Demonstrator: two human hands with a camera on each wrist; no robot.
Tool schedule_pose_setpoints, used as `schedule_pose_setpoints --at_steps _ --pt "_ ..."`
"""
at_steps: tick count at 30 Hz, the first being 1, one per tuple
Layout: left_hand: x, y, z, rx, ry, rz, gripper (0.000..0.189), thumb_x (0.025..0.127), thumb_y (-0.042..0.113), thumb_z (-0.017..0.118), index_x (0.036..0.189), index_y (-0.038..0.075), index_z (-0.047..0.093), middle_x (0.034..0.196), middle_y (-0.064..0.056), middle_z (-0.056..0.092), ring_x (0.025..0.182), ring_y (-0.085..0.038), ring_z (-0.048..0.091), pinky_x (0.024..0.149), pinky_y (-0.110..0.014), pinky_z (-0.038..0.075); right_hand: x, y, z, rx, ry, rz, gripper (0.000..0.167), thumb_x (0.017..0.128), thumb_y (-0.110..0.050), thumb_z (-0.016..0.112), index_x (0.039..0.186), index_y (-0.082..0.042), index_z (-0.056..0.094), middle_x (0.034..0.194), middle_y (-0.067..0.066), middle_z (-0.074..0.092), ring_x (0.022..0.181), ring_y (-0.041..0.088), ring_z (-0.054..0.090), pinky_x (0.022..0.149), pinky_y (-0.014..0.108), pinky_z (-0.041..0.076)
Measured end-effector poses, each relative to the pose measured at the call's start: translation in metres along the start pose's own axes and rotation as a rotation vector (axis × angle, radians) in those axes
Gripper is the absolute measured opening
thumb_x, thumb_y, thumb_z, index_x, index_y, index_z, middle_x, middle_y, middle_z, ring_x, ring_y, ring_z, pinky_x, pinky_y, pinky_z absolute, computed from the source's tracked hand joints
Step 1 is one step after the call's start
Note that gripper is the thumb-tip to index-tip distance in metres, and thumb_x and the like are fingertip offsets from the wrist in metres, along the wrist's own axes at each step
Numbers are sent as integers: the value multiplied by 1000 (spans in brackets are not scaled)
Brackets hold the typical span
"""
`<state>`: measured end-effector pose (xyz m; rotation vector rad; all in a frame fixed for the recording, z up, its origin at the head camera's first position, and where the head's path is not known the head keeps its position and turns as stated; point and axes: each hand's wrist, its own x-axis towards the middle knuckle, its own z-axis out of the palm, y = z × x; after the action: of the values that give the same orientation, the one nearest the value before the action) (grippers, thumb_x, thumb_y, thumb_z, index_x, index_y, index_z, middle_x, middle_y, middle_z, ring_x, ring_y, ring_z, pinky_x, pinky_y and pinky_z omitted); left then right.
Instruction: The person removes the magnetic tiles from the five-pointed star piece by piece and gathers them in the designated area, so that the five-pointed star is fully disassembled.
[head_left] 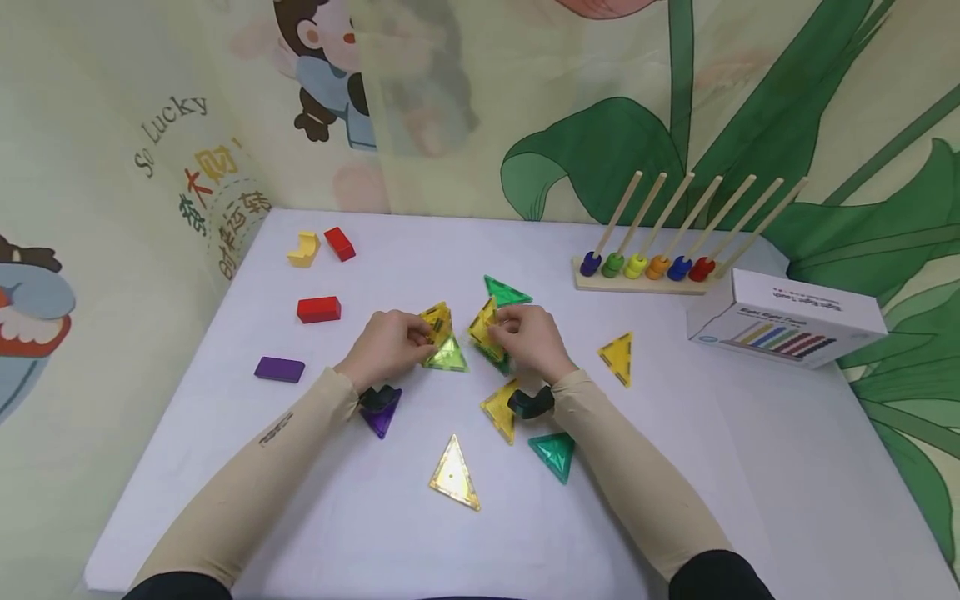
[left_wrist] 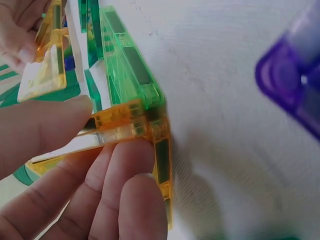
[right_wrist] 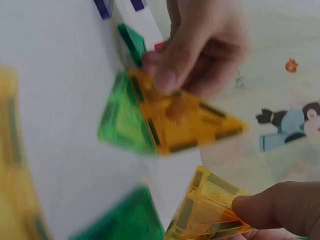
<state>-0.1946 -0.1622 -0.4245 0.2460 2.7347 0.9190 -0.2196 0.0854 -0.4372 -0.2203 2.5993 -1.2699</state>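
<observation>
My left hand (head_left: 390,343) pinches a yellow triangular magnetic tile (head_left: 437,320) between thumb and fingers. Against that tile's edge sits a light green tile (head_left: 448,357); the left wrist view shows the green tile (left_wrist: 131,62) meeting the yellow at an angle. Opposite, my right hand (head_left: 537,340) grips yellow triangular tile (right_wrist: 207,207) pieces, and a dark green tile (head_left: 493,357) shows just below them. A small gap separates the two held groups. Behind the right hand lies a green tile (head_left: 507,292). A yellow tile (head_left: 497,411) lies by the right wrist, a purple tile (head_left: 382,417) by the left.
Nearer the front are a pale yellow tile (head_left: 453,477) and a green tile (head_left: 555,455); another yellow tile (head_left: 619,358) lies right. Blocks at left include red (head_left: 318,309) and purple (head_left: 280,369). A wooden peg rack (head_left: 637,284) and white box (head_left: 780,321) stand back right.
</observation>
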Motion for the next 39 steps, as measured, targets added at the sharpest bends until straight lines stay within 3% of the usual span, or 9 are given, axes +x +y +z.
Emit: schedule_pose_setpoints --at_steps 8,12,17,21,27,32,35,39 --pt "-5 -4 4 -21 -16 -40 37 92 25 80 122 4 74 102 -8 76 90 -20 66 80 -31 58 3 37 -42 -43 63 140 34 101 -23 64 129 -4 68 104 15 76 76 17 63 63 23 49" --pt "-6 -6 5 -25 -17 -31 35 92 25 80 120 4 75 100 -8 76 89 -20 65 78 -30 57 5 53 -62 -106 92 188 38 101 -23 61 133 -2 65 112 19 74 83 22 63 66 24 50" --pt "-10 -5 6 -32 -26 -29 34 91 26 80 119 5 76 98 -6 75 87 -20 65 76 -29 57 6 66 -76 -166 90 246 43 102 -26 58 138 -3 61 121 20 71 95 27 62 73 28 50" --pt "-12 -5 6 -30 -29 -11 34 92 26 80 118 5 76 98 -7 75 87 -20 64 76 -29 57 4 66 -80 -203 101 264 40 101 -27 59 134 -5 64 118 18 71 93 28 61 74 30 49" --pt "-11 -3 5 -28 -26 14 32 92 24 80 116 4 76 95 -7 76 85 -19 63 74 -28 55 0 63 -80 -295 171 225 33 97 -28 63 121 -6 71 103 13 73 85 26 62 68 31 43" --pt "-7 -1 5 -28 -23 48 28 95 21 71 115 3 77 96 -8 77 83 -19 64 70 -26 55 -4 55 -74 -302 226 165 32 99 -28 65 121 -7 71 107 12 72 89 28 61 70 34 43" --pt "-6 -2 5 -33 -18 54 29 95 18 66 116 2 77 99 -10 77 81 -18 64 67 -25 55 -7 43 -61 -252 197 83 30 100 -29 64 121 -9 72 110 11 73 92 27 61 75 34 45" --pt "-6 -4 6 -47 -18 59 34 95 17 66 124 2 74 107 -11 77 84 -18 67 67 -25 57 -8 20 -31 -189 92 -50 27 102 -29 63 118 -11 73 108 9 76 89 25 64 77 36 51"
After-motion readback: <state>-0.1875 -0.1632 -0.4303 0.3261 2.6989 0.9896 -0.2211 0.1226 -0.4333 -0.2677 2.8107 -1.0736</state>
